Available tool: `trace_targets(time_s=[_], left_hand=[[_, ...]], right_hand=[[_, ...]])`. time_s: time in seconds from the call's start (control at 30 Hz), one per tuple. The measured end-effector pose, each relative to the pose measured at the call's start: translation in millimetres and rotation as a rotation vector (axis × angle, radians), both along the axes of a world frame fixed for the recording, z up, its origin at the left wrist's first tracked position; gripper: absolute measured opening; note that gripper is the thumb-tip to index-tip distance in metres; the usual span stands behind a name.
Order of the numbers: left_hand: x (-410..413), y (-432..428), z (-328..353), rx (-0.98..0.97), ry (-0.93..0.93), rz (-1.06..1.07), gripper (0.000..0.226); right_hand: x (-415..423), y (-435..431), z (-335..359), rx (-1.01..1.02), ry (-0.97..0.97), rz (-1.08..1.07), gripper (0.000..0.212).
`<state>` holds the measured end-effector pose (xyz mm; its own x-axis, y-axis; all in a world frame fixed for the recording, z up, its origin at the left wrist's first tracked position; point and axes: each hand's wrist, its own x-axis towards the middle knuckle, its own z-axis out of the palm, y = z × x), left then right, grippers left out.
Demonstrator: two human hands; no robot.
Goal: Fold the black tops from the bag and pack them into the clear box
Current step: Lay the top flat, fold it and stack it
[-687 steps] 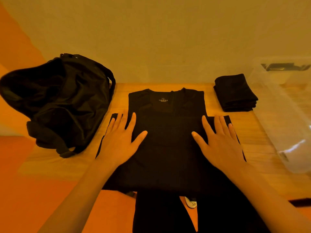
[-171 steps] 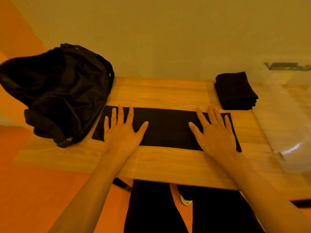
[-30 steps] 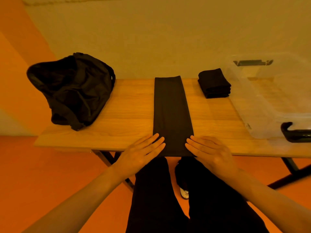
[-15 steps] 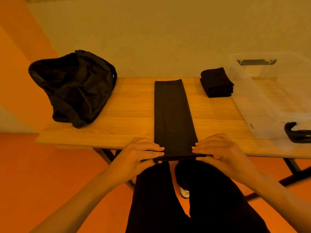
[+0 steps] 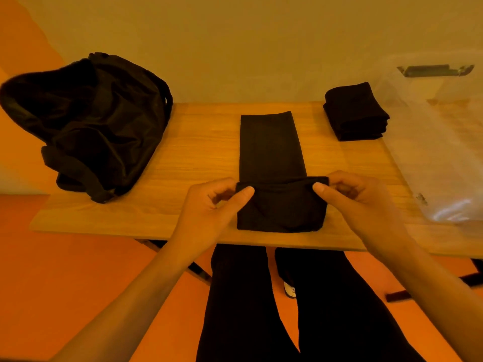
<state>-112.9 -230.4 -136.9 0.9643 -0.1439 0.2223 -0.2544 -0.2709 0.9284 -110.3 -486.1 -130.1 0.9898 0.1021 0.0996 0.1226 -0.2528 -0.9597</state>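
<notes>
Black, long folded cotton top (image 5: 271,150) lies mid-way across the wooden table (image 5: 198,152); my left hand (image 5: 209,205) and right hand (image 5: 358,199) pinch its near end, doubled back over the strip. The black fabric bag (image 5: 88,121) sits left of the top, a stack of folded black tops (image 5: 355,111) and the clear plastic box (image 5: 439,142) to its right.
</notes>
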Motion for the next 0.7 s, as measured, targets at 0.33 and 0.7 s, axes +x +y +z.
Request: trace_targets(time_s=[0.33, 0.7], left_hand=[[88, -15, -25, 0.203, 0.141, 0.233, 0.043], [105, -20, -35, 0.686, 0.033, 0.362, 0.049]], right_hand=[[89, 18, -22, -0.267, 0.18, -0.179, 0.019], [103, 21, -27, -0.613, 0.155, -0.18, 0.028]])
